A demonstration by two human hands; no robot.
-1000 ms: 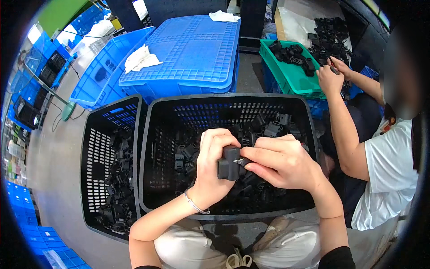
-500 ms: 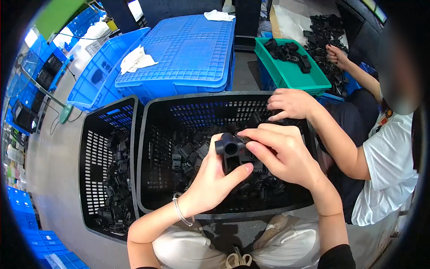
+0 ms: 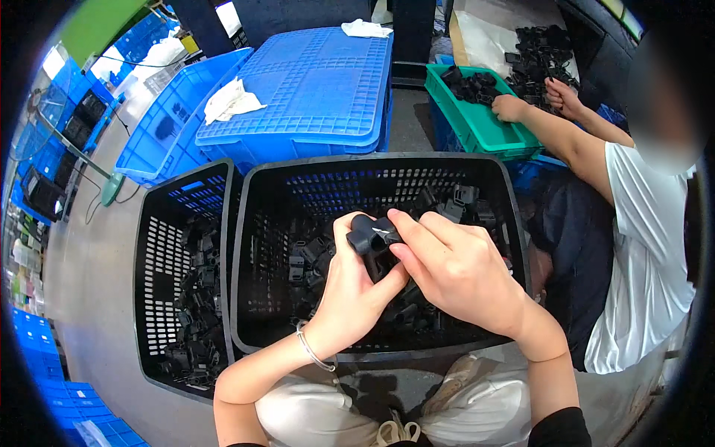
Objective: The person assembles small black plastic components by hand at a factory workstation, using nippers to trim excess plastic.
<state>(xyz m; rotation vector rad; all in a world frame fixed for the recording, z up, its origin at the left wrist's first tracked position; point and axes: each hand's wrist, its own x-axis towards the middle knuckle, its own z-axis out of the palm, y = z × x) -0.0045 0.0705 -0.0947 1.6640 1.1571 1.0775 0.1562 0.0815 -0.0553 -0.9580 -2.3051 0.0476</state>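
Observation:
My left hand [image 3: 348, 287] is wrapped round a black plastic part [image 3: 363, 237] with a rounded tubular end, held above a large black crate [image 3: 246, 298]. Close against the part's right side, the thumb and forefinger of my right hand [image 3: 465, 276] are pinched together. A small bright sliver shows at these fingertips; what they pinch is mostly hidden. Below both hands, many similar black parts [image 3: 313, 257] lie jumbled in the crate.
Left of it stands a second black crate [image 3: 227, 223] with more parts. Beyond are a lidded blue bin [image 3: 298, 89] with white cloths and a green tray [image 3: 484, 132] of black parts. A co-worker [image 3: 633, 246] sits at the right, one hand at the tray.
The part has tilted in my left hand and shifted slightly left, and my right fingertips have moved in closer over it. The co-worker's nearer hand went from the crate to the green tray.

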